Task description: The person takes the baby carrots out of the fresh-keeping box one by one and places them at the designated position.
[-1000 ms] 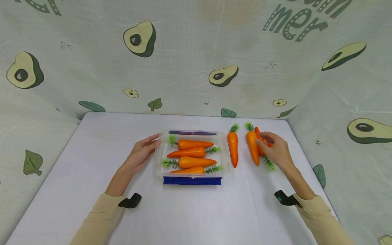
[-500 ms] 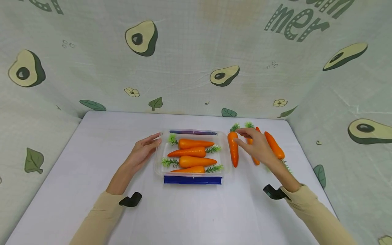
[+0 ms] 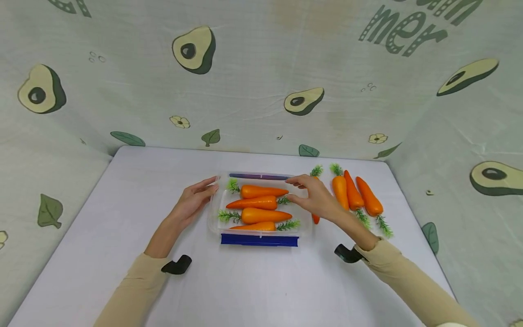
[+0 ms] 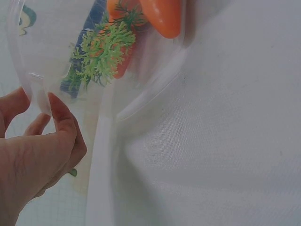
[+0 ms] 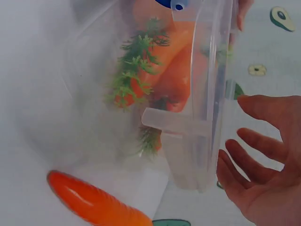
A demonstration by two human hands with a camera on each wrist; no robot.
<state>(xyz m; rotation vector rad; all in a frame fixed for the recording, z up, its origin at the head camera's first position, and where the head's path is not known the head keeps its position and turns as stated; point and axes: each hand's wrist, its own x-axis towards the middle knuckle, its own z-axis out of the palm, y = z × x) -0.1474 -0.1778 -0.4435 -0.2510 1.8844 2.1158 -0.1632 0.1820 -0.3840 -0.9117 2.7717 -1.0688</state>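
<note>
A clear plastic container [image 3: 213,223] with blue side latches holds several orange carrots [image 3: 265,214] with green tops, laid crosswise. At its left side, my left hand [image 3: 190,204] pinches the edge; the left wrist view shows thumb and fingers on either side of a clear flap [image 4: 41,96]. My right hand [image 3: 313,198] is over the container's right edge, fingers loosely bent and holding nothing. In the right wrist view, its fingertips are close to the rim [image 5: 214,94]; contact is hard to tell. Beneath that hand lies a partly hidden carrot [image 3: 316,219], also in the right wrist view.
Farther right on the white table [image 3: 261,286], three carrots lie side by side: one with its top at the back [image 3: 340,190], a middle one [image 3: 353,193] and an outer one [image 3: 369,197], both with tops toward me. A printed cloth [image 3: 253,81] hangs behind.
My right hand has let go of the outer carrot, now lying farther right, and has moved left across the other carrots to the container. The left hand has stayed at the container's left edge.
</note>
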